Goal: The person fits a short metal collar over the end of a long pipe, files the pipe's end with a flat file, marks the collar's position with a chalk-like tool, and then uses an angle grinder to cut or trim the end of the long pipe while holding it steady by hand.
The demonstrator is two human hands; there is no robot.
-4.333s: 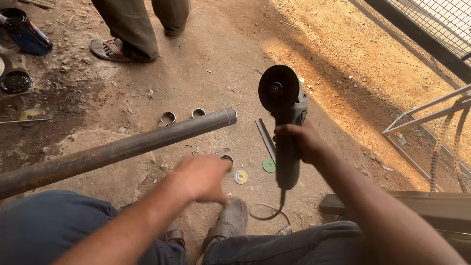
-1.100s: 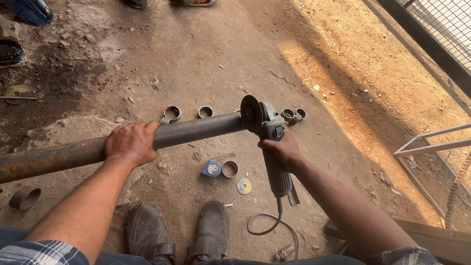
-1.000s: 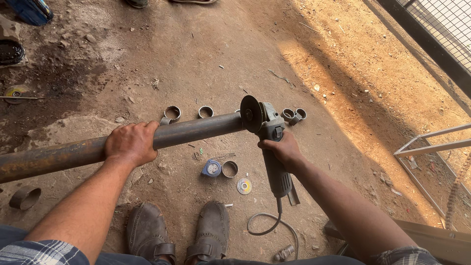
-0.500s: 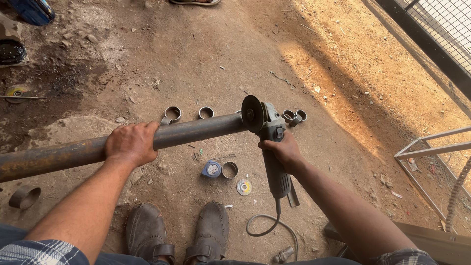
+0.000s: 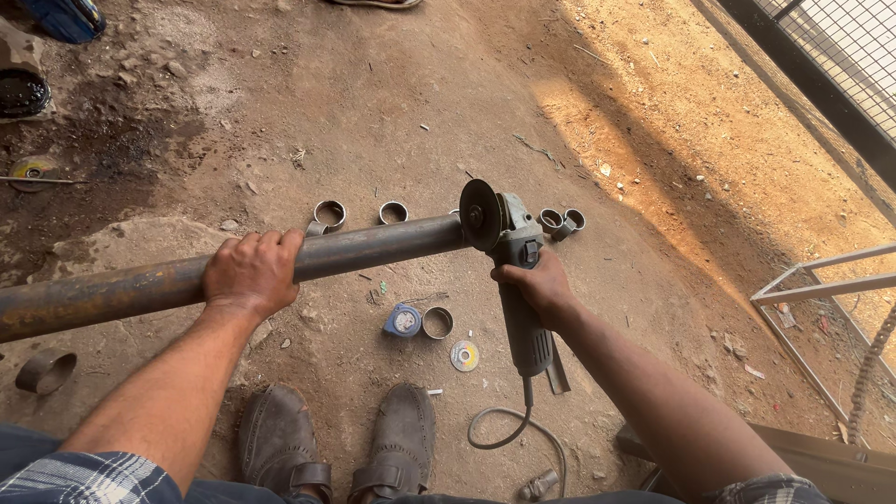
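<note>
Both forearms are bare from the wrist up. The left hand (image 5: 250, 273) and the right hand (image 5: 537, 285) carry no gloves, rings or watch. At the bottom left corner, below the left arm, a rolled-up sleeve (image 5: 103, 481) shows a plaid pattern in blue, white and dark lines. A second plaid cuff (image 5: 761, 490) shows at the bottom right, in similar blue and grey checks. Between the two sleeves sit the shoes (image 5: 345, 439): a pair of worn, dusty grey-brown leather ones with rounded toes, each crossed near the ankle by a strap with a metal buckle. Dark blue trousers (image 5: 28, 448) show beside the left sleeve.
</note>
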